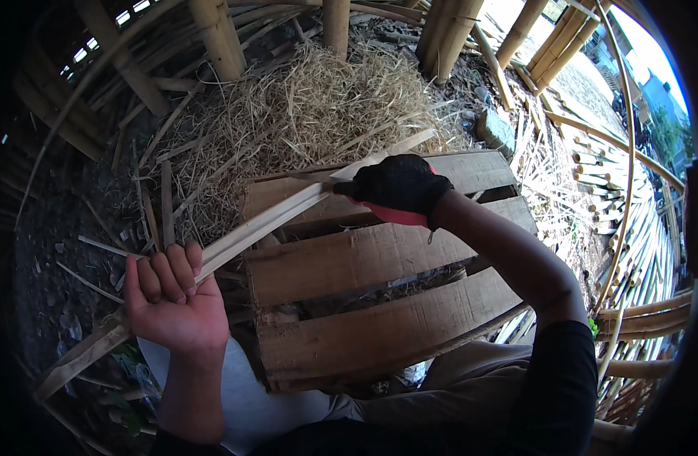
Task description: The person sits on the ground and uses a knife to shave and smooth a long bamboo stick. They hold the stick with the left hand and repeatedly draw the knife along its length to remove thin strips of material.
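Observation:
A long, pale split bamboo strip (250,232) runs slantwise from the lower left, up across the slatted wooden bench (326,266). My bare left hand (178,304) is closed round its lower part, palm up, fingers curled over it. My right hand (398,186), in a black and red glove, is closed at the strip's upper part, above the bench's far slat. From its fingers a thin dark knife blade (311,177) points left, lying against the strip. The glove hides the knife's handle. Beyond the glove the strip's far end sticks out over the shavings.
A heap of bamboo shavings (318,106) lies behind the bench. Upright bamboo posts (336,30) stand at the back. A grey block (495,131) sits at the far right. Many cut bamboo poles (637,235) are spread on the right. Loose strips litter the ground at left.

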The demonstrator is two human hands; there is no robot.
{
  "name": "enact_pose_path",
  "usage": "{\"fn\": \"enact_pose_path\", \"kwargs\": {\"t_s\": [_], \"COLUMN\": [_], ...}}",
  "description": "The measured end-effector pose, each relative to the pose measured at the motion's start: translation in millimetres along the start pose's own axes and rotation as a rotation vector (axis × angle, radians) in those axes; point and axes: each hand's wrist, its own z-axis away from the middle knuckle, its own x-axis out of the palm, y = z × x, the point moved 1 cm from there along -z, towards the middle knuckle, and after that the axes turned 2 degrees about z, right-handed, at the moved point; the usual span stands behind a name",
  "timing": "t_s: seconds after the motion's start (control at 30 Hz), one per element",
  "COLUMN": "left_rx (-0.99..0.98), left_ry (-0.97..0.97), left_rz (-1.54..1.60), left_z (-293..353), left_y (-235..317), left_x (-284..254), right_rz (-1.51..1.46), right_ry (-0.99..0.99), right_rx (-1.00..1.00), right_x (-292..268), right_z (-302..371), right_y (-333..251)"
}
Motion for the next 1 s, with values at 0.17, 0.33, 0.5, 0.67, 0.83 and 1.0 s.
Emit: {"fn": "enact_pose_path", "kwargs": {"t_s": [0.17, 0.33, 0.5, 0.67, 0.83, 1.0], "left_rx": [0.026, 0.021, 0.033, 0.011, 0.013, 0.005], "left_ry": [-0.178, -0.167, -0.156, -0.122, -0.189, -0.142], "left_rz": [-0.013, -0.017, -0.029, 0.005, -0.026, -0.015], "left_z": [1, 5, 2, 0, 1, 11], "left_y": [-2, 0, -1, -2, -7, -19], "left_x": [5, 3, 3, 1, 5, 9], "right_rz": [0.002, -0.018, -0.166, -0.145, -0.122, -0.221], "right_ry": [0.030, 0.002, 0.053, -0.083, 0.020, 0.522], "right_rx": [0.087, 0.097, 0.031, 0.411, 0.305, -0.234], "right_x": [17, 17, 28, 16, -9, -8], "right_z": [1, 1, 9, 6, 6, 34], "right_y": [48, 54, 48, 81, 50, -57]}}
